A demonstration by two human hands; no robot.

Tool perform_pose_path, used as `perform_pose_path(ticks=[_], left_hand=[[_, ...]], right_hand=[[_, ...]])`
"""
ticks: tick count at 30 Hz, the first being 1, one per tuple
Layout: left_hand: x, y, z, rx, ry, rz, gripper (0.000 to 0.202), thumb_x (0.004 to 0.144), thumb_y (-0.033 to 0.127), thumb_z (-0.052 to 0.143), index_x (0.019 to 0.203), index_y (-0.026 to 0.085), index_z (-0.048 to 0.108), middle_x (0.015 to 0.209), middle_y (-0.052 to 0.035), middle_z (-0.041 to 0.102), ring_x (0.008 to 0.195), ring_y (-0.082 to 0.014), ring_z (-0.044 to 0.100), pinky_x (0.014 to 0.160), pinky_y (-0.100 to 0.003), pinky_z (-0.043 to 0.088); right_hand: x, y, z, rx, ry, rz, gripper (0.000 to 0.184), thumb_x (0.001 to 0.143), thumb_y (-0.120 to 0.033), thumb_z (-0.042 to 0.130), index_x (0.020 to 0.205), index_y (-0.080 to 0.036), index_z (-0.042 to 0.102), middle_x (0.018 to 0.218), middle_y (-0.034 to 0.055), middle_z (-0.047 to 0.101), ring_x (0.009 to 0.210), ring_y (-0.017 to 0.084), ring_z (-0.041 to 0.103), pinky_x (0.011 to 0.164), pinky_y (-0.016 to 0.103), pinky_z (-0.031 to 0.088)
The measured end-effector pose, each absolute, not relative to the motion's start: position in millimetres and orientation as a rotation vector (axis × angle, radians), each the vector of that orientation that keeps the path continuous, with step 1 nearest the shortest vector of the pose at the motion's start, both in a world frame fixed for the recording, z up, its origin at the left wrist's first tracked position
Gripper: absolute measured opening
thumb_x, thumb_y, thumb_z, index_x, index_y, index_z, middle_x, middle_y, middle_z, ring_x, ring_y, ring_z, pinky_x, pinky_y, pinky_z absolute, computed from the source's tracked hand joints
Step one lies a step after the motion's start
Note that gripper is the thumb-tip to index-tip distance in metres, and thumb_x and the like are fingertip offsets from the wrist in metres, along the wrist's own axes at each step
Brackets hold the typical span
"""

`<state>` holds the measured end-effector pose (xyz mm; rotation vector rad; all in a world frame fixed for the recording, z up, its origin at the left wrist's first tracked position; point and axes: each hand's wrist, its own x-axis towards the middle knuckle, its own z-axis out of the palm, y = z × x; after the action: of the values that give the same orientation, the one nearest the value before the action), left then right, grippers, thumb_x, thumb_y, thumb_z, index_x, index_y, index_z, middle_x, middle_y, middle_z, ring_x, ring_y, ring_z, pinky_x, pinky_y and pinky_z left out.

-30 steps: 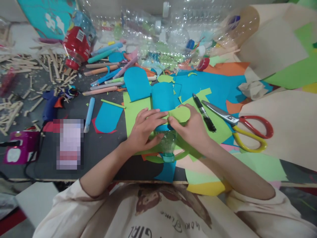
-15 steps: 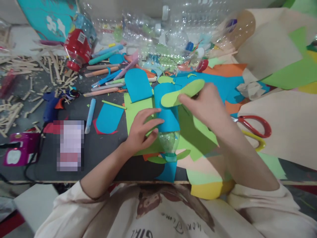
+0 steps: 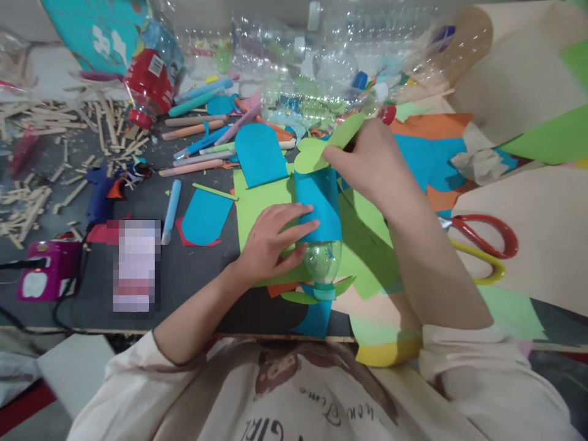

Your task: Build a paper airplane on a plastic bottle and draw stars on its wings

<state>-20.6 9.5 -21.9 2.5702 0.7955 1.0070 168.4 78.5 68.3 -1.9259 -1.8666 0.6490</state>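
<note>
A plastic bottle wrapped in blue paper [image 3: 321, 196] lies on the table, its clear neck and green cap [image 3: 324, 291] towards me. My left hand [image 3: 273, 242] rests at its left side, fingers spread and fingertips on the blue paper. Between thumb and fingers, my right hand [image 3: 367, 156] pinches a long rounded green paper cutout [image 3: 344, 135] above the far end of the bottle. The cutout's left part overlaps that end; whether they touch, I cannot tell. Green leaf-shaped paper pieces [image 3: 299, 297] stick out on both sides of the cap.
Blue rounded cutouts [image 3: 261, 154], markers [image 3: 195, 130] and a glue gun [image 3: 100, 195] lie to the left, with scattered wooden sticks [image 3: 27, 208] beyond. Scissors [image 3: 491, 236] are on the right. Clear bottles [image 3: 335, 67] stretch along the back.
My right hand has carried the green cutout away from me, towards the bottle's far end, and its right part tilts up more. My left hand's fingers reach further over the blue paper.
</note>
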Motion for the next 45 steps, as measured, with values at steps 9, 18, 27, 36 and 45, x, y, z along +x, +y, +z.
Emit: perform_pose_path(ticks=[9,18,27,36,45], left_hand=[[-21.0,9.6,-19.7,2.570,0.801,0.985,0.032,0.094,0.024,0.049,0.125,0.025,0.054,0.130,-0.0138,0.065,0.123,-0.0266,0.060,0.098,-0.045,0.052],[-21.2,9.1,-18.6,2.608,0.826,0.964,0.031,0.095,0.026,0.047,0.125,0.026,0.053,0.130,-0.0114,0.064,0.123,-0.0259,0.060,0.098,-0.043,0.052],[-22.0,9.5,-21.0,2.572,0.805,0.983,0.034,0.093,0.027,0.047,0.127,0.028,0.055,0.131,-0.0111,0.065,0.124,-0.0270,0.060,0.097,-0.046,0.052],[-22.8,9.5,-22.4,2.562,0.807,0.962,0.035,0.093,0.025,0.048,0.127,0.027,0.054,0.133,-0.0124,0.064,0.126,-0.0265,0.059,0.099,-0.046,0.050],[-22.1,8.8,-18.4,2.583,0.820,1.000,0.030,0.095,0.023,0.050,0.123,0.023,0.056,0.129,-0.0139,0.064,0.118,-0.0257,0.062,0.094,-0.042,0.054]], right_hand=[[170.4,78.3,55.1,-1.928,-1.941,0.598,0.035,0.079,-0.018,0.053,0.060,-0.026,0.025,0.053,-0.0045,0.024,0.051,0.013,0.030,0.048,0.030,0.021],[168.1,78.2,51.1,-1.937,-1.980,0.541,0.033,0.081,-0.020,0.053,0.060,-0.026,0.029,0.055,-0.0031,0.031,0.052,0.014,0.033,0.050,0.030,0.024],[166.0,75.6,53.6,-1.923,-2.029,0.511,0.025,0.079,-0.020,0.050,0.058,-0.026,0.038,0.052,-0.0007,0.035,0.051,0.016,0.034,0.051,0.032,0.025],[162.6,74.3,59.1,-1.957,-2.065,0.534,0.030,0.083,-0.022,0.050,0.057,-0.026,0.036,0.050,-0.0009,0.031,0.051,0.017,0.033,0.052,0.033,0.023],[191.9,34.7,81.6,-2.115,-2.230,0.622,0.055,0.089,-0.065,0.048,0.053,-0.024,0.045,0.046,0.0021,0.044,0.046,0.018,0.043,0.050,0.032,0.024]])
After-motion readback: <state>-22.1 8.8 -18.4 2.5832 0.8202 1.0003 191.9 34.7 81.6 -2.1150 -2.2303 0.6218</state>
